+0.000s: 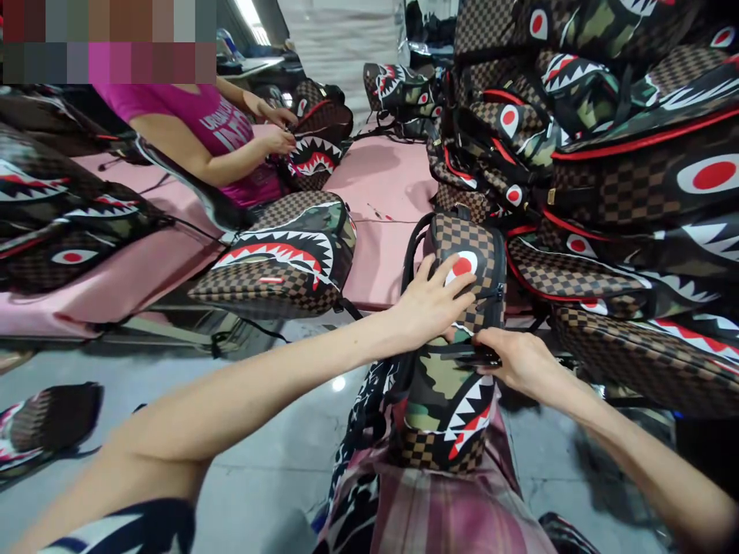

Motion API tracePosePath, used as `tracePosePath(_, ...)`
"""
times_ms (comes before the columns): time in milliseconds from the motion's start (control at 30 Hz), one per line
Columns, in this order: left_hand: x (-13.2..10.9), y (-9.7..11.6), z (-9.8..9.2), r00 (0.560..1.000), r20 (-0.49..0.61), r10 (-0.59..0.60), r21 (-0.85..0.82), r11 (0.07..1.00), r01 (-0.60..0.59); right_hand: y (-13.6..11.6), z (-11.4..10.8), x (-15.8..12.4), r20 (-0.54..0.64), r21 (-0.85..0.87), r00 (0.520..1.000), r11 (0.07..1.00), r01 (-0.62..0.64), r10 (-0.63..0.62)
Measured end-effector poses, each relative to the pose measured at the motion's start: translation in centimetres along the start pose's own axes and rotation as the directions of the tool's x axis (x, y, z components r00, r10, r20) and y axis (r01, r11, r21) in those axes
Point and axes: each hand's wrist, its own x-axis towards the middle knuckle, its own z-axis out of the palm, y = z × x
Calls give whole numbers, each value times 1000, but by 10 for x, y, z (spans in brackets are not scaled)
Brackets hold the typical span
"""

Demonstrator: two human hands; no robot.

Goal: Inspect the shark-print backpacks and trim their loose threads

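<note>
A brown checkered backpack with a camouflage panel and shark teeth [430,388] rests on my lap, its upper end leaning at the pink table's edge. Across its middle, beside the red-and-white eye, my left hand [430,304] lies with fingers spread. At the right side of the bag, by the dark zipper seam, my right hand [513,358] has its fingers pressed together on the edge; the exact part pinched is too small to make out.
Another shark-face backpack [282,254] lies on the pink table [384,181] to the left. Bags [647,177] are piled high on the right. Across the table a person in a pink shirt [231,138] handles a bag. One more bag [51,423] is low at the left.
</note>
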Motion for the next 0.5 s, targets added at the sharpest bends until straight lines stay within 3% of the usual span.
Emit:
tracePosePath(100,10,5,3,994,93,-56,46,998,52,-6,0,3,19,81,1000,997,6,-8)
tracePosePath(233,16,16,20,970,188,-157,82,986,143,-18,9,5,-68,310,996,947,83,-65)
tracePosePath(367,16,18,40,952,74,-298,75,953,293,-22,16,7,-102,456,985,874,170,-138)
tracePosePath(500,-7,6,43,986,-58,-154,-47,987,151,-18,19,3,-126,417,972,878,235,-200)
